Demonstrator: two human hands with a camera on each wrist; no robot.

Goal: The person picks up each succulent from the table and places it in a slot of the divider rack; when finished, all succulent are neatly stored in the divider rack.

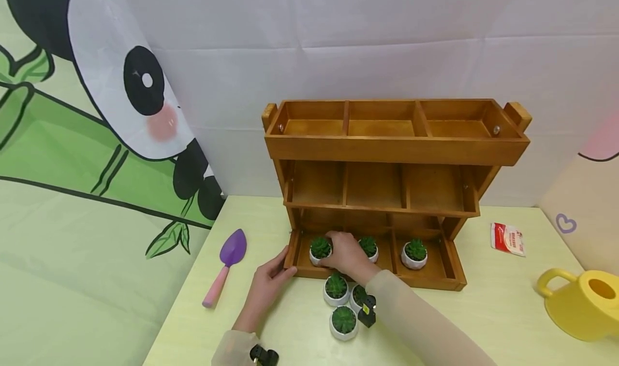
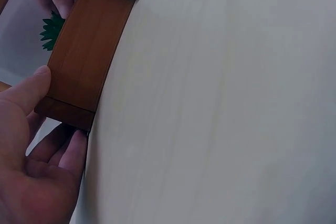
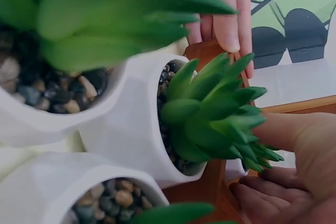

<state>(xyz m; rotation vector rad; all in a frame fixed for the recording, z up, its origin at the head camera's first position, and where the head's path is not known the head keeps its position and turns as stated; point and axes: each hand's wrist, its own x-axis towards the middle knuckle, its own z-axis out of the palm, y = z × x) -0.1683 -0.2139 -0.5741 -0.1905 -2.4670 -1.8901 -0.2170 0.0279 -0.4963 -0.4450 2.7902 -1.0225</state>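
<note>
- Brown wooden shelf (image 1: 399,152) stands on the table (image 1: 188,336), three tiers of compartments high.
- Left hand (image 1: 267,282) pinches the front left corner of the bottom tray (image 1: 427,282) between thumb and fingers.
- Right hand (image 1: 349,252) pinches a white-potted succulent (image 1: 319,249) inside that tray's left compartment.
- Matching succulents (image 1: 414,252) sit in its middle and right compartments.
- Three more potted plants (image 1: 343,322) cluster before the tray.
- Purple-bladed trowel (image 1: 233,248) lies left; yellow watering can (image 1: 582,304), right.
</note>
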